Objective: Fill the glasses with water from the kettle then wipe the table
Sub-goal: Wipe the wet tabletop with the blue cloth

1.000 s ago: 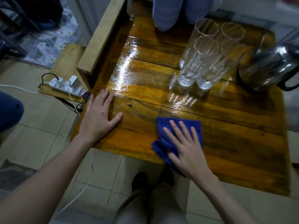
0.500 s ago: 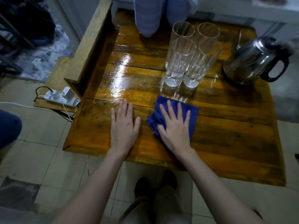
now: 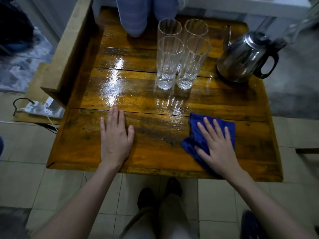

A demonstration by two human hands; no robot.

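Several tall clear glasses (image 3: 179,54) stand grouped at the back middle of the glossy wooden table (image 3: 155,104). A steel kettle (image 3: 241,57) with a black handle sits to their right. My right hand (image 3: 217,145) lies flat, fingers spread, pressing a blue cloth (image 3: 195,130) onto the table near the front right. My left hand (image 3: 115,137) rests flat on the bare wood at the front left, holding nothing. Whether the glasses hold water is hard to tell.
A wooden bench arm (image 3: 69,54) borders the table's left side. A white power strip (image 3: 43,107) with cables lies on a low board at the left. Someone's blue-clad knees (image 3: 136,14) are at the table's far edge. My shoes (image 3: 158,194) stand on the tiled floor.
My right hand has slid the blue cloth to the right along the front of the table. My left hand has stayed flat near the front left. The view has shifted.
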